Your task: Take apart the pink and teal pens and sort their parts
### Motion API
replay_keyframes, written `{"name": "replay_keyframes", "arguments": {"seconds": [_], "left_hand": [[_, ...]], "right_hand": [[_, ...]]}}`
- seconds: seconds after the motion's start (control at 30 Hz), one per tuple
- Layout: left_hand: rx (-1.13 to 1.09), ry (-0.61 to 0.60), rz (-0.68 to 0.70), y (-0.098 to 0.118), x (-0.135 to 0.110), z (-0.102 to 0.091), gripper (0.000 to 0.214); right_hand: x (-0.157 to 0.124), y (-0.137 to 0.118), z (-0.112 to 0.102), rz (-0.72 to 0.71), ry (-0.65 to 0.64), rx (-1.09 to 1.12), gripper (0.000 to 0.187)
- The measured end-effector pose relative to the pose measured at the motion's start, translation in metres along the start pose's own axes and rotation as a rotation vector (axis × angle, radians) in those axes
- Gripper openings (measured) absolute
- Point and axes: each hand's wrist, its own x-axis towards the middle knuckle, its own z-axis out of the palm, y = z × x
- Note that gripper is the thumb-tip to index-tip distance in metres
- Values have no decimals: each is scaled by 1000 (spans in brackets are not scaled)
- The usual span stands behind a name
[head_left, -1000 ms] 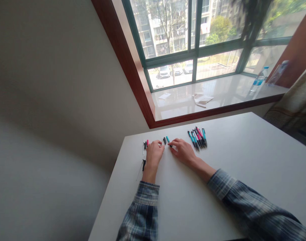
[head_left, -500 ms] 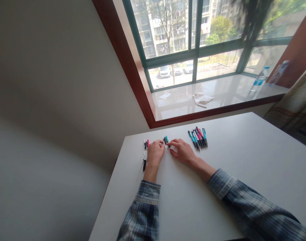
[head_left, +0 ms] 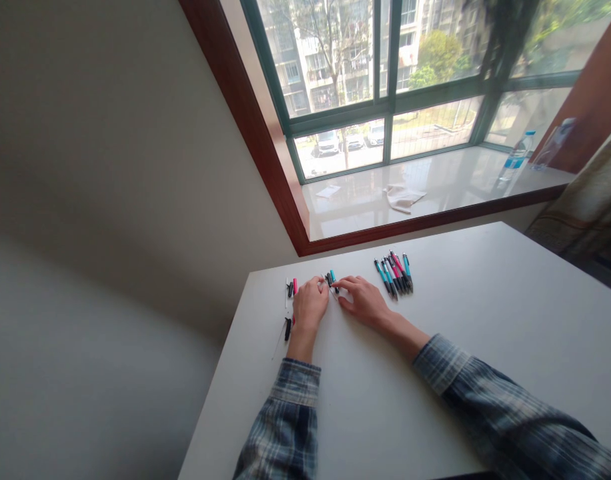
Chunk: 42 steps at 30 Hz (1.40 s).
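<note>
My left hand (head_left: 310,304) rests on the table with its fingers curled closed. Its fingertips are beside a thin pen refill (head_left: 331,291); what they pinch, if anything, is too small to make out. Just right of it, my right hand (head_left: 364,299) has its thumb apart from its outstretched fingers. The index fingertip lies at the black and teal pen barrel parts (head_left: 334,275), between both hands. Left of my left hand are a pink pen barrel part (head_left: 295,285), a black grip part (head_left: 290,289) and a slim refill (head_left: 286,293). Closer to me lies another black part (head_left: 287,329) with a thin refill.
Several teal and pink click pens (head_left: 395,275) lie in a bunch right of my right hand. The white table (head_left: 385,393) ends at the wall (head_left: 135,233) on the left. A water bottle (head_left: 517,157) and a cloth (head_left: 403,198) are on the windowsill.
The thin refill between my hands has tilted, its near end shifting slightly right. Both hands stay nearly in place.
</note>
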Motion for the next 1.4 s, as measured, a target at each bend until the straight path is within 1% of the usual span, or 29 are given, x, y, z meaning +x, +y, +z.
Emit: {"name": "replay_keyframes", "arguments": {"seconds": [0.3, 0.43, 0.53, 0.63, 0.7, 0.9, 1.13, 1.23, 1.4], "left_hand": [[-22, -48, -76, 0, 5, 4, 29], [-20, -59, -69, 0, 6, 4, 31], [-1, -61, -68, 2, 5, 2, 34], [14, -54, -60, 4, 3, -1, 37], [9, -46, -60, 5, 3, -2, 39], [-15, -46, -55, 4, 2, -2, 40], [-33, -39, -38, 5, -1, -6, 42], [-49, -35, -31, 3, -1, -7, 44], [-77, -16, -27, -1, 2, -6, 47]], "right_hand": [[0, 3, 1, -4, -3, -9, 39], [0, 5, 3, 2, 11, 14, 33], [1, 2, 3, 59, 42, 26, 29], [4, -5, 2, 123, 71, -16, 31], [5, -9, 1, 140, 64, -46, 33], [6, -12, 3, 158, 39, -78, 36], [6, -13, 2, 124, 35, -62, 33], [6, -16, 0, 105, 38, -51, 36], [6, -22, -2, 78, 26, -61, 54]]}}
